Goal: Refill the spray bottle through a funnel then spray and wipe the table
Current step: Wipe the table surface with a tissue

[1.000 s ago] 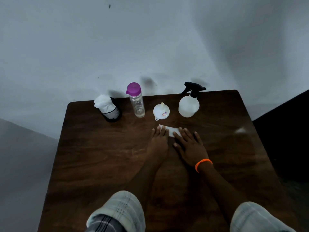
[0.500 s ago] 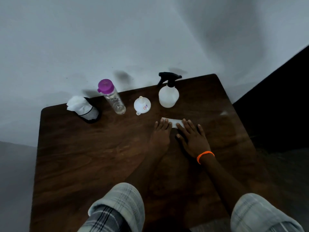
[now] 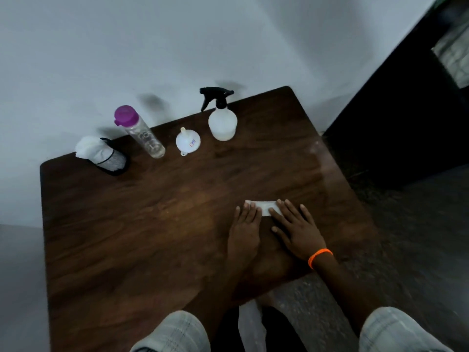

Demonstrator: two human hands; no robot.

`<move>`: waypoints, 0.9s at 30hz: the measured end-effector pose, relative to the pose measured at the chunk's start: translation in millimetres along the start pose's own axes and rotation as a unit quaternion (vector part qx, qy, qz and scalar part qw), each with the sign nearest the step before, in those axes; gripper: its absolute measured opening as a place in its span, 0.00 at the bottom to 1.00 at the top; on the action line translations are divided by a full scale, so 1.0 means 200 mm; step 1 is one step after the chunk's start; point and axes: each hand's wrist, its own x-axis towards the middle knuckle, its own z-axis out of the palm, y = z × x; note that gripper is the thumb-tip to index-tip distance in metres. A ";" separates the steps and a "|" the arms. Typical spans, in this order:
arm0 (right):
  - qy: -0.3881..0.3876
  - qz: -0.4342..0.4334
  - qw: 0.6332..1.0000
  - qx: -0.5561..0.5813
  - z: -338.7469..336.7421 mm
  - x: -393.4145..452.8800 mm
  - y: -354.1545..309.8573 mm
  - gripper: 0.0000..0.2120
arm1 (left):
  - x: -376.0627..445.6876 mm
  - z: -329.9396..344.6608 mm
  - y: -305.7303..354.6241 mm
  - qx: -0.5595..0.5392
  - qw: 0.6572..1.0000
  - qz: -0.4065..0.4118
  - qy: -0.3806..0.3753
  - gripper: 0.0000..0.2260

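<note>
A folded white tissue (image 3: 264,207) lies flat on the brown wooden table (image 3: 152,224). My left hand (image 3: 245,226) and my right hand (image 3: 297,227) both press on it with straight fingers, side by side. Along the far edge stand a white spray bottle (image 3: 222,121) with a black trigger head, an upturned white funnel (image 3: 188,141), and a clear water bottle (image 3: 144,134) with a purple cap.
A black mesh holder (image 3: 111,160) stuffed with white tissues sits at the far left of the table. A white wall rises behind the table. A dark floor and a dark wall lie to the right. A white plastic piece (image 3: 251,323) hangs below the near edge.
The view has swung left and tilted, so the table appears shifted right. Both hands stay flat on the tissue and have slid with it toward the table's right side, farther from the bottles.
</note>
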 end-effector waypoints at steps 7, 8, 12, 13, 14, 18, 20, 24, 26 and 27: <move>0.001 -0.009 1.000 0.003 0.05 -0.39 0.09 0.27 | -0.25 0.14 0.28 0.022 0.998 0.027 -0.056 0.27; 0.000 -0.007 1.000 0.003 0.04 -0.43 0.11 0.27 | -0.27 0.16 0.31 0.025 0.997 0.028 -0.069 0.27; -0.013 0.003 1.000 -0.002 0.02 -0.51 0.20 0.27 | -0.26 0.19 0.41 0.033 0.995 0.020 -0.093 0.28; -0.015 0.006 1.000 -0.001 0.01 -0.51 0.21 0.27 | -0.24 0.18 0.42 0.033 0.995 0.018 -0.095 0.29; -0.017 0.011 1.000 0.003 0.00 -0.49 0.22 0.27 | -0.21 0.17 0.42 0.031 0.995 0.019 -0.094 0.29; -0.022 0.036 0.999 0.020 -0.05 -0.39 0.26 0.27 | -0.06 0.14 0.41 0.023 0.998 0.028 -0.061 0.30; -0.020 0.052 0.998 0.026 -0.07 -0.31 0.27 0.27 | 0.04 0.11 0.40 0.027 0.998 0.029 -0.044 0.30; -0.025 0.073 0.997 0.024 -0.12 -0.07 0.28 0.27 | 0.24 0.02 0.33 0.033 0.999 0.014 -0.001 0.30; -0.025 0.082 0.996 0.022 -0.14 0.06 0.28 0.27 | 0.35 -0.01 0.28 0.039 0.999 0.022 0.013 0.30; -0.022 0.084 0.996 0.023 -0.16 0.14 0.28 0.28 | 0.40 -0.03 0.25 0.040 0.999 0.022 0.018 0.29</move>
